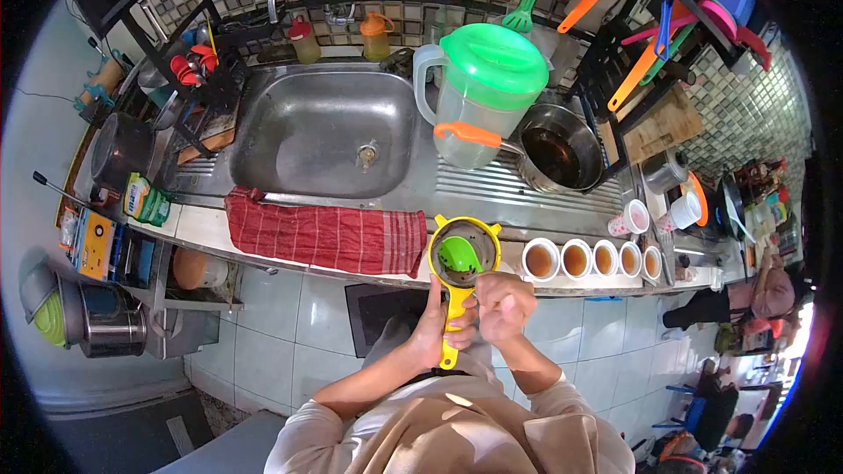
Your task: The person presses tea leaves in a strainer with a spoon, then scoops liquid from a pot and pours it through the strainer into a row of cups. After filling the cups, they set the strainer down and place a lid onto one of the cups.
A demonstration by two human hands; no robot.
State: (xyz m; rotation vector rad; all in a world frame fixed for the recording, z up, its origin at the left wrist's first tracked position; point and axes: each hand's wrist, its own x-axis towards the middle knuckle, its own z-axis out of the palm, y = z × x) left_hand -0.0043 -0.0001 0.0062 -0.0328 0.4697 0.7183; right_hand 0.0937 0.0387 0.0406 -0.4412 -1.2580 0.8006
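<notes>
Yellow strainer point(457, 296), centre frame, clasped in the left hand point(430, 333), could spill dark bits point(446, 261) toward the cups point(594, 259) if the right hand point(506, 305), seemingly curled round the green scoop point(459, 255), jerks.

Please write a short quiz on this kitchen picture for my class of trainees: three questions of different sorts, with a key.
1. How many cups of brown liquid stand in the row to the right of the strainer?
2. True or false: the pitcher has its green lid on.
3. Whose fingers wrap the strainer's handle?
A. The right hand's
B. The left hand's
C. Neither hand's

Key:
1. Five.
2. True.
3. B, the left hand.
</notes>
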